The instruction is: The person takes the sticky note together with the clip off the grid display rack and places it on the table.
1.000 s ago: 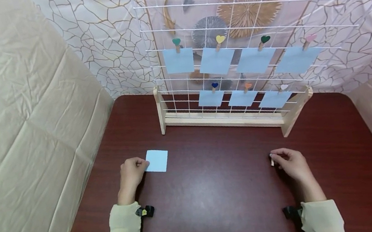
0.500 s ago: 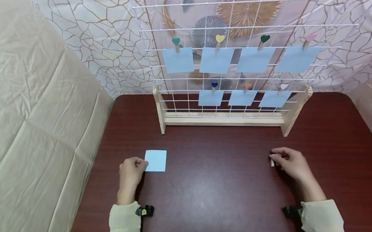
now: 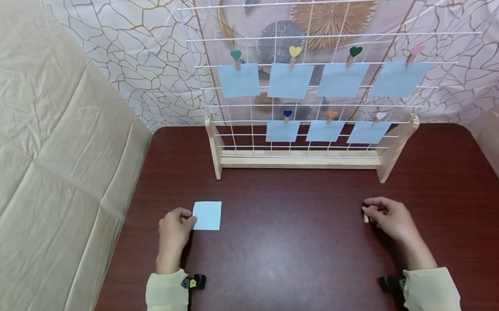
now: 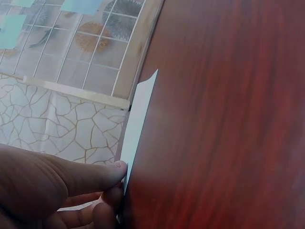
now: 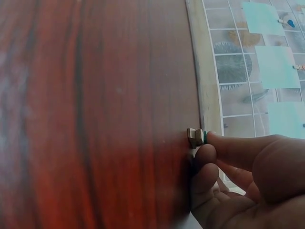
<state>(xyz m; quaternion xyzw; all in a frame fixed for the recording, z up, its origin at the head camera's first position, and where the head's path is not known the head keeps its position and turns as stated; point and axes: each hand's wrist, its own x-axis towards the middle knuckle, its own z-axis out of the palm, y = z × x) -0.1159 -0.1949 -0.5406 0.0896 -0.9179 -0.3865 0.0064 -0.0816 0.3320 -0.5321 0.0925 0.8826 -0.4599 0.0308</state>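
My left hand (image 3: 174,233) pinches a light blue square of paper (image 3: 207,215) by its left edge, between thumb and fingers. In the left wrist view the paper (image 4: 140,119) appears almost edge-on, close over the table, with one far corner bent up. At the right side of the table, my right hand (image 3: 389,218) pinches a small wooden clothespin (image 3: 365,216) at one end. The right wrist view shows the clothespin's (image 5: 193,137) wooden tips pointing away from the fingers, and a green edge under the thumb. Most of its decorated end is hidden.
A white wire grid rack with a wooden base (image 3: 299,161) stands at the back of the dark red-brown table (image 3: 268,258). Several blue paper squares (image 3: 290,80) hang on it in two rows, under heart-topped clothespins (image 3: 295,53). Patterned cloth (image 3: 135,44) covers the wall behind.
My left hand has shifted very slightly to the left with the paper. The right hand stays almost in place, still pinching the clothespin.
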